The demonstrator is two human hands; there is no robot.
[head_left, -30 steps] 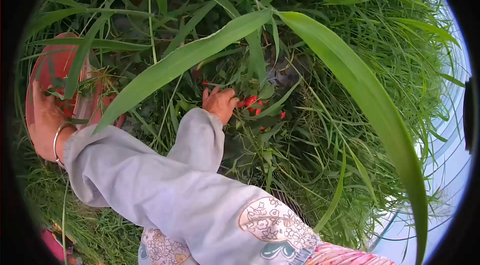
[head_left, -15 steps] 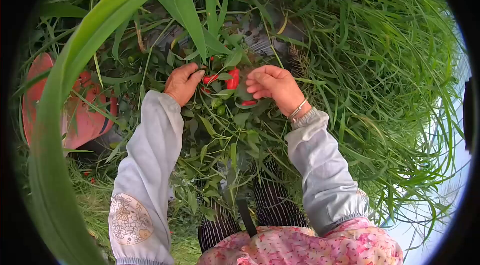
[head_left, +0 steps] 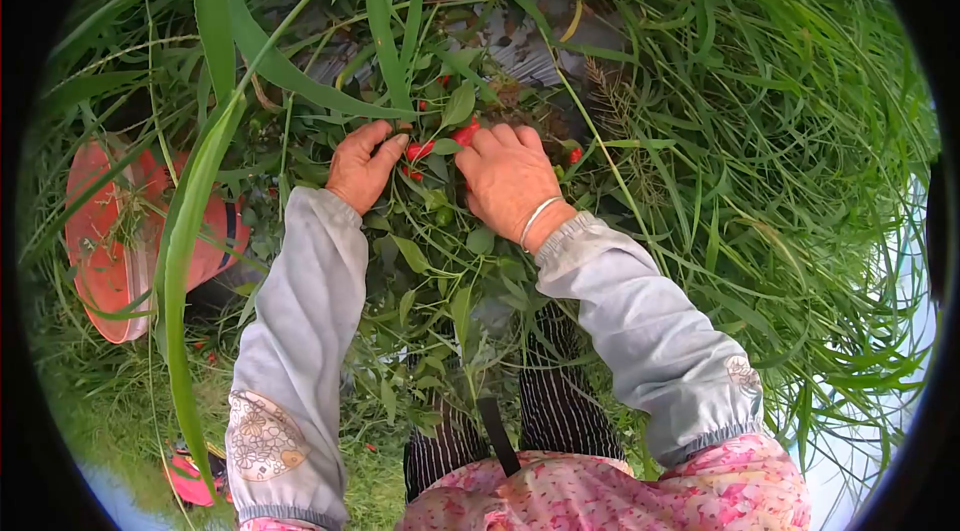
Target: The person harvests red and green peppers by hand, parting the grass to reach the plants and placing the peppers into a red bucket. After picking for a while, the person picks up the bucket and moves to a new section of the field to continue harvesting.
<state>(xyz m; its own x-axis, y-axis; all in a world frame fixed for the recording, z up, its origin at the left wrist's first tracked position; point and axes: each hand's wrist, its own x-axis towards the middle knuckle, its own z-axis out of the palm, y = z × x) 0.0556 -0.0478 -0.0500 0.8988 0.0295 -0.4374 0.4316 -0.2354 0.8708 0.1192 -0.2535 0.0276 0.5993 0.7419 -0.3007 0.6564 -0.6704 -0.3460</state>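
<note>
Red chili peppers hang among the leaves of a pepper plant (head_left: 440, 271) in front of me. My left hand (head_left: 362, 171) is closed, thumb against fingers, at the plant's left side. What it pinches is too small to make out. Just right of its thumb hangs a red chili pepper (head_left: 420, 150). My right hand (head_left: 508, 176), back turned up, curls its fingers round another chili pepper (head_left: 465, 135), whose red upper end shows beside the fingertips. A green pepper (head_left: 443, 217) hangs below, between the hands.
At left, a red plastic container (head_left: 95, 241) lies partly behind a long grass blade (head_left: 185, 261). Tall grass (head_left: 760, 151) crowds the right side. Dark plastic sheeting (head_left: 520, 51) shows on the ground beyond the plant. A pink-red object (head_left: 190, 479) is at lower left.
My right hand has moved left and down onto the red chili pepper, its fingers now covering most of it. The left hand stays nearly in place. The view has shifted slightly.
</note>
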